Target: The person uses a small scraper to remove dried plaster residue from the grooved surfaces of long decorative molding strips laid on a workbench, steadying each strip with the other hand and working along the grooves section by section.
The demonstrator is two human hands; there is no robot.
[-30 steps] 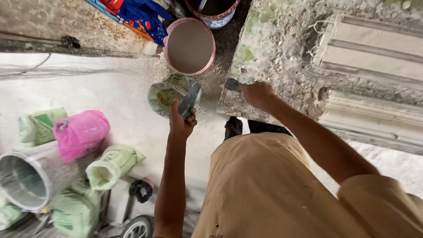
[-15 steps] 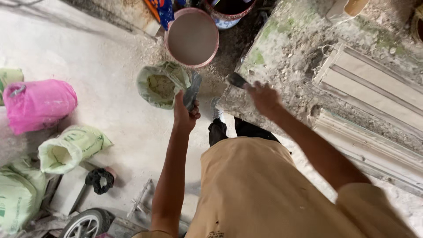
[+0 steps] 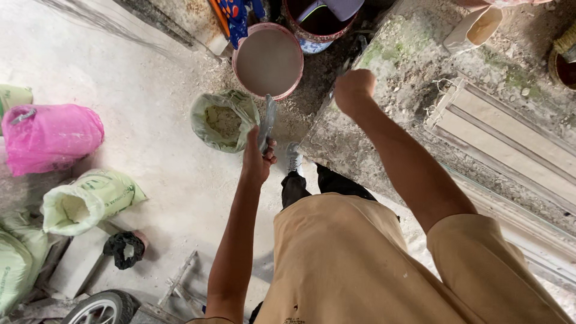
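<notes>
Clothing: a tan short-sleeved shirt (image 3: 354, 264) fills the lower middle, with dark trousers (image 3: 318, 183) and a pale shoe (image 3: 293, 159) showing just beyond it.
Left hand: the left hand (image 3: 257, 161) reaches forward and is curled around the handle of a flat grey metal trowel (image 3: 266, 123), whose blade points away from the person.
Trowel position: the blade hangs over the floor between the open sack and the round bucket, its tip near the bucket's rim.
Right hand: the right hand (image 3: 354, 90) is clenched in a fist over the edge of a rough grey stone slab (image 3: 384, 78); a thin dark tool seems to run down from the fist, but what it is cannot be told.
Near left floor: a black wheel (image 3: 99, 308), a dark crumpled cloth (image 3: 125, 249) and a pale green woven sack lying on its side (image 3: 90, 201) with whitish powder at its mouth.
Left edge: a bright pink plastic bag (image 3: 51, 137), tied at the top.
Middle floor: an open green sack of pale powder (image 3: 224, 120), just left of the trowel.
Far: a round pink-rimmed bucket of grey mix (image 3: 267, 61), and behind it a dark patterned tub (image 3: 318, 24).
Right: pale moulded stone strips (image 3: 510, 150) lying on the slab.
</notes>
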